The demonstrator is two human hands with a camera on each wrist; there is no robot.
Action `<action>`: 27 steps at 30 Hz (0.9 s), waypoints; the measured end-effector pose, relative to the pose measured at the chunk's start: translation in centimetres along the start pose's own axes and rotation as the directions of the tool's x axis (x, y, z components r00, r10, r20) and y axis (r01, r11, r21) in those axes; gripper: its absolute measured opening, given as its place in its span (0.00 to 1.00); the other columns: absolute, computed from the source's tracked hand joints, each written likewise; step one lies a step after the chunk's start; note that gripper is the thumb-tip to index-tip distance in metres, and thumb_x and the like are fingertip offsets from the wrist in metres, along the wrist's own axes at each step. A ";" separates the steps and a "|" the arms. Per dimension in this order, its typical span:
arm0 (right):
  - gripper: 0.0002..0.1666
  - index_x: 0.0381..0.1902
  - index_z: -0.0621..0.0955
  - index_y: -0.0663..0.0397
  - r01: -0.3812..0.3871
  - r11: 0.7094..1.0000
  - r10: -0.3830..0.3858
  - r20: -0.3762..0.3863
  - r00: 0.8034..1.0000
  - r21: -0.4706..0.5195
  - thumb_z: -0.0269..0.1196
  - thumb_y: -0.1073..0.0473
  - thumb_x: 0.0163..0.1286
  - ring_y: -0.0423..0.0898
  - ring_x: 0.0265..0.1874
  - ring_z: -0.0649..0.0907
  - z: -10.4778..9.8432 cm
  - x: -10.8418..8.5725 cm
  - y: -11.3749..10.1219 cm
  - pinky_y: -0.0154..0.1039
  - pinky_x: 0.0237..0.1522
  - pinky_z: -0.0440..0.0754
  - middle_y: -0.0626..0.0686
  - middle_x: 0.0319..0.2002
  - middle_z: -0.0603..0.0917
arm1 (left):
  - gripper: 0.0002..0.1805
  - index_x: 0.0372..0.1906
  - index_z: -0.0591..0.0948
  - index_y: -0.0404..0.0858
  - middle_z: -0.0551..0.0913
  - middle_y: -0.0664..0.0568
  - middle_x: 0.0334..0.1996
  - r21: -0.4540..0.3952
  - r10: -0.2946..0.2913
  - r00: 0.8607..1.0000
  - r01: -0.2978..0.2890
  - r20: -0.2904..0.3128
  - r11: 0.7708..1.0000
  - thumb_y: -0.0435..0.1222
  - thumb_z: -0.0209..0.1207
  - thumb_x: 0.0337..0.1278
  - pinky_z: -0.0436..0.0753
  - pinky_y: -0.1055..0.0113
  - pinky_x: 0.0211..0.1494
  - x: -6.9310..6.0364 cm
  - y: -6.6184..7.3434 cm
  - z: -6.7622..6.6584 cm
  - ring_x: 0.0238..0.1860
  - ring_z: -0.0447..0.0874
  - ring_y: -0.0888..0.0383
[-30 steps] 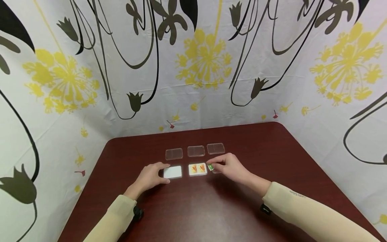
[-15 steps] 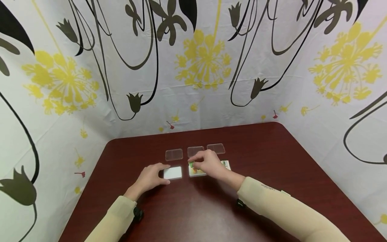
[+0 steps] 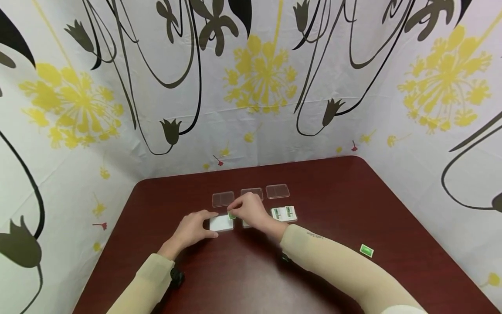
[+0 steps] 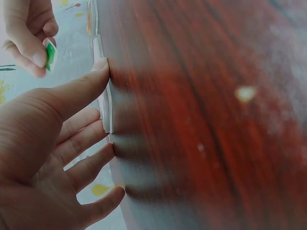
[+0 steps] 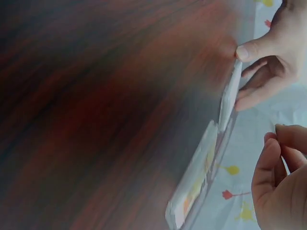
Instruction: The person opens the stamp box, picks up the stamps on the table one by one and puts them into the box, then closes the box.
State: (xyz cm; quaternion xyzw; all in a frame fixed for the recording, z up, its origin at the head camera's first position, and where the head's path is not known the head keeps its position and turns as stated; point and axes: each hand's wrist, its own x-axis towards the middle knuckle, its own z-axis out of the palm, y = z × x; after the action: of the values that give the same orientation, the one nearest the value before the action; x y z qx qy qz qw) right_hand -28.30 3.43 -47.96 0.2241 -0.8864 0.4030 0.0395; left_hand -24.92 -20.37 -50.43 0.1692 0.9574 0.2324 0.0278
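My left hand (image 3: 192, 227) holds a flat clear case (image 3: 221, 223) with a white top, thumb at its near edge and fingers on the far side. My right hand (image 3: 252, 211) pinches a small green-and-white card (image 4: 51, 55) between thumb and fingertips, above the far right corner of that case. A middle case (image 5: 194, 179) with orange pictures is mostly hidden behind the right hand in the head view. To its right lies a third case (image 3: 284, 213) showing two green-and-white pictures. In the right wrist view the pinched card is nearly edge-on.
Behind the filled cases lie three clear, shallow pieces in a row: left (image 3: 223, 199), middle (image 3: 251, 191), right (image 3: 277, 191). A loose green-and-white card (image 3: 366, 250) rests on the dark red table (image 3: 243, 279) beside the right forearm. Patterned cloth (image 3: 259, 144) hangs around the table.
My right hand has carried the green card leftward from the right case, over the middle case, to the left case. The left hand keeps its place. The right case and loose card have come into view.
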 end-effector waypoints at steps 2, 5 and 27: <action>0.04 0.30 0.93 0.40 -0.019 1.000 0.019 -0.004 1.000 -0.009 0.73 0.58 0.59 0.33 0.28 0.81 0.8 0.5 0.0 0.32 0.32 0.79 0.35 0.29 0.88 | 0.36 0.65 0.81 0.50 0.83 0.58 0.53 0.002 0.005 1.000 -0.005 0.001 1.000 0.50 0.77 0.46 0.80 0.59 0.44 0.0 -0.1 -0.1 0.46 0.82 0.58; 0.03 0.28 0.92 0.41 -0.044 0.999 0.044 0.005 0.999 -0.013 0.75 0.57 0.58 0.35 0.30 0.82 1.9 0.8 -0.1 0.32 0.33 0.80 0.35 0.27 0.87 | 0.36 0.65 0.81 0.50 0.83 0.58 0.54 0.001 0.003 1.000 -0.003 -0.001 1.000 0.50 0.77 0.46 0.81 0.57 0.46 -0.1 -0.1 -0.1 0.49 0.82 0.57; 0.08 0.24 0.89 0.48 0.114 0.976 -0.096 0.104 0.990 -0.184 0.70 0.68 0.52 0.33 0.22 0.78 3.4 1.3 -0.4 0.28 0.29 0.77 0.39 0.22 0.85 | 0.33 0.63 0.83 0.50 0.84 0.58 0.54 -0.016 0.016 1.000 -0.017 -0.016 1.000 0.49 0.77 0.47 0.81 0.54 0.49 0.0 0.0 -0.2 0.51 0.83 0.54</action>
State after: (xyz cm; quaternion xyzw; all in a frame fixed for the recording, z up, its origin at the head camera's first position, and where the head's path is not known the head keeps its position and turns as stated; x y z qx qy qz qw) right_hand -28.92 0.19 -49.65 0.2847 -0.9085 0.3033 0.0399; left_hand -24.95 -20.51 -50.22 0.1750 0.9543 0.2415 0.0194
